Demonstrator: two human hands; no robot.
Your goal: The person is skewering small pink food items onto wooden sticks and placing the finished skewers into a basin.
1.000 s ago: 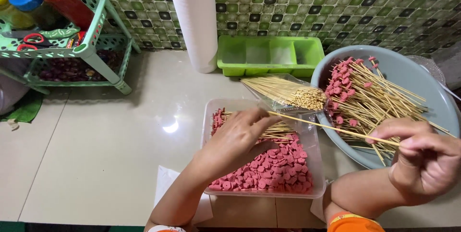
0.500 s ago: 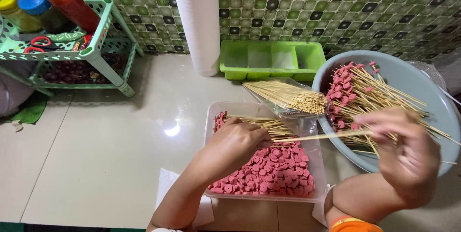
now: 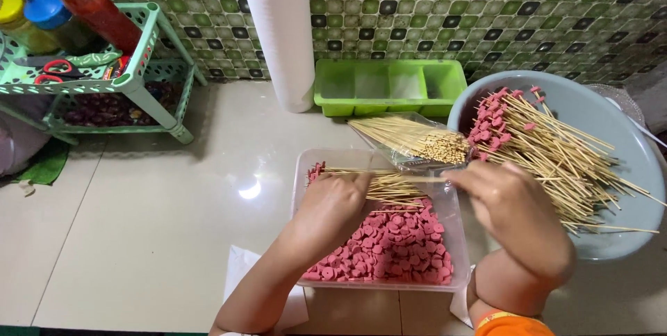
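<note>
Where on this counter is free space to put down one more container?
The widest bare patch lies between the green rack, paper roll and clear tub. It is crowded on the right: green tray, skewer bag, blue basin and both hands.

White paper roll upright against green tiled wall. Green divided tray just right of it. Green plastic rack far left on counter, bottles on top, red-handled scissors on its shelf.
</note>
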